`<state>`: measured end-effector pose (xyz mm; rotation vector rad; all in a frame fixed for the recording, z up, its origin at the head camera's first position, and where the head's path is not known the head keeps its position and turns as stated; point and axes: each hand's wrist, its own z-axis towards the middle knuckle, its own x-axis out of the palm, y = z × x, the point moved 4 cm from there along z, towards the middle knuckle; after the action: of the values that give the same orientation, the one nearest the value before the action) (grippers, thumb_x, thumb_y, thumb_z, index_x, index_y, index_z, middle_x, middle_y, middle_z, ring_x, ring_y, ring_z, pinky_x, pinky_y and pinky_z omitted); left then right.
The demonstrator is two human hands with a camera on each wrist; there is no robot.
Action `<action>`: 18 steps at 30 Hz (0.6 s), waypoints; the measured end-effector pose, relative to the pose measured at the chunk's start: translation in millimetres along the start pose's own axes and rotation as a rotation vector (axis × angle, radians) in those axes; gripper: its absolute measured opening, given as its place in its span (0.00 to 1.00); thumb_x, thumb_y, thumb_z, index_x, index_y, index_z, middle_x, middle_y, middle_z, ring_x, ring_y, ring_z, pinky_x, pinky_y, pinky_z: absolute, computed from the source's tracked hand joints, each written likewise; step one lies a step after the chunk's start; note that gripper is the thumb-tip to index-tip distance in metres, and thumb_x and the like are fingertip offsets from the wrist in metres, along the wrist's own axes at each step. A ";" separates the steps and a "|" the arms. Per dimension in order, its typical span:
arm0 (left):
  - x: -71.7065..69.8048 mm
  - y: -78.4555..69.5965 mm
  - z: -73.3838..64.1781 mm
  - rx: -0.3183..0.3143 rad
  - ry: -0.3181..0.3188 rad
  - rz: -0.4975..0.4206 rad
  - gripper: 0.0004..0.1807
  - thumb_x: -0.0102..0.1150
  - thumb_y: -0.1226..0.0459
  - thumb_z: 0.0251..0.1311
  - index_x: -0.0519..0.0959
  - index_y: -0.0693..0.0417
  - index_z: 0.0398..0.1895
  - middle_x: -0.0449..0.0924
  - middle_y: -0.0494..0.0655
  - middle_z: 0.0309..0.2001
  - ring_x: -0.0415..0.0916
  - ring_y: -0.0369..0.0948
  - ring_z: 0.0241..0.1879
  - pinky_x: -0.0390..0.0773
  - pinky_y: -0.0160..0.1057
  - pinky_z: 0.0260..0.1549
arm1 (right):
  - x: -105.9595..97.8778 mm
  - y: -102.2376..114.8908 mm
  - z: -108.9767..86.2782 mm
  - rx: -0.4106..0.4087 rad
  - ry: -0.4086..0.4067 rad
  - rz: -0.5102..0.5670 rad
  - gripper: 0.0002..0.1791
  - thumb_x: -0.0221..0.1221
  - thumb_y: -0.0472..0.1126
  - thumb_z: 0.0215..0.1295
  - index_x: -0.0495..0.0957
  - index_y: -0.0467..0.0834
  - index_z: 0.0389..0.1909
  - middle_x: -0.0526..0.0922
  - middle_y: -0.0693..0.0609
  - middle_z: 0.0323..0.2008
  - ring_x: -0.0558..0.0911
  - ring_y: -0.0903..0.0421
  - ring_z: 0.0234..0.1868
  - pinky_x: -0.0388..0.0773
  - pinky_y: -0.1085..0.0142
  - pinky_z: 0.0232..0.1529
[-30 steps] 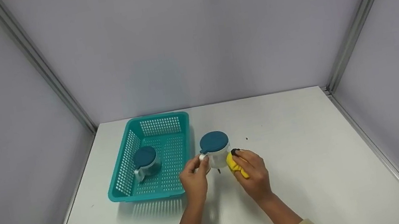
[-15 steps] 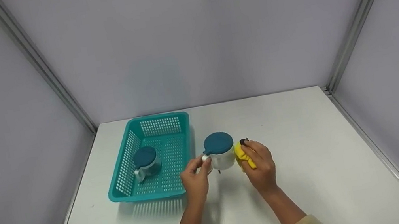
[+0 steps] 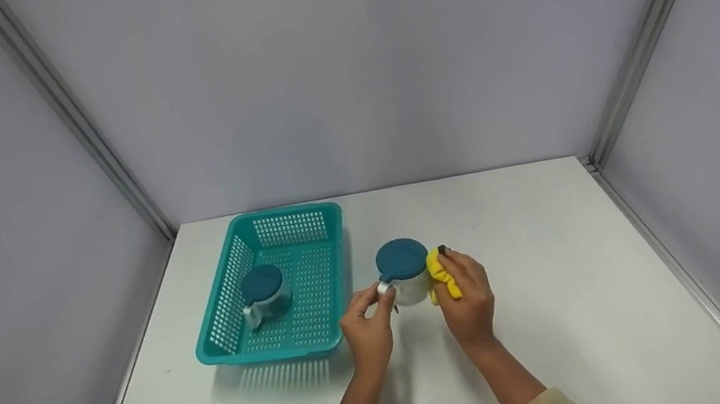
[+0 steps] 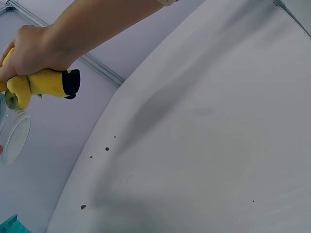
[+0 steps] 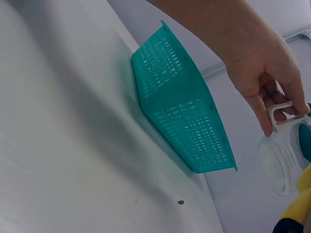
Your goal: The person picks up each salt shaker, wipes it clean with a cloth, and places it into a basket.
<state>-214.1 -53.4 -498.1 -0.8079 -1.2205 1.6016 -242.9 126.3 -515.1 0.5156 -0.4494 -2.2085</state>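
A clear jar [image 3: 411, 289] with a blue lid [image 3: 402, 258] and a white handle [image 5: 274, 114] is held above the table. My left hand [image 3: 368, 334] pinches the handle between thumb and fingers; the right wrist view shows the jar's round base [image 5: 275, 166]. In my right hand [image 3: 471, 301] is a bunched yellow cloth [image 3: 439, 267] with a black edge, pressed to the jar's right side. From the left wrist view, the cloth's dark end [image 4: 71, 83] sticks out below that hand, and only part of the jar shows.
A teal perforated basket [image 3: 207, 343] stands on the left of the white table [image 3: 563, 300]. Inside it, toward the left, sits a similar blue-lidded jar [image 3: 262, 284]. Small dark specks [image 4: 107, 149] lie on the table. Grey-white panels [image 3: 340, 75] enclose the back and sides.
The left hand and jar have shifted a little to the right. The cloth first moved right and up with the right hand, and a gap beside the jar has since closed.
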 end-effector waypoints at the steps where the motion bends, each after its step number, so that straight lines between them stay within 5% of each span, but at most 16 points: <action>1: 0.3 0.4 0.1 -0.001 -0.005 0.002 0.11 0.66 0.69 0.59 0.85 0.62 0.45 0.83 0.51 0.35 0.78 0.43 0.42 0.82 0.37 0.35 | 0.3 1.7 -1.4 -0.009 -0.001 0.004 0.23 0.66 0.25 0.54 0.82 0.38 0.53 0.81 0.43 0.52 0.80 0.47 0.55 0.73 0.70 0.62; 11: -2.1 4.4 9.8 -0.083 0.065 -0.073 0.12 0.61 0.68 0.65 0.83 0.63 0.49 0.82 0.55 0.42 0.81 0.45 0.43 0.85 0.38 0.39 | -0.4 19.8 -10.7 -0.136 -0.061 0.036 0.16 0.59 0.32 0.62 0.82 0.36 0.51 0.81 0.39 0.51 0.80 0.45 0.52 0.73 0.67 0.62; 18: -4.1 7.9 18.6 -0.152 0.109 -0.126 0.11 0.60 0.68 0.66 0.83 0.62 0.49 0.84 0.57 0.45 0.82 0.50 0.44 0.85 0.46 0.41 | -0.6 36.0 -15.0 -0.302 -0.103 -0.009 0.12 0.57 0.37 0.67 0.84 0.35 0.45 0.82 0.38 0.47 0.80 0.42 0.49 0.72 0.67 0.64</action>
<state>-231.6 -64.2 -500.3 -0.8840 -1.2995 1.3594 -212.2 102.5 -510.6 0.2431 -0.1603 -2.2664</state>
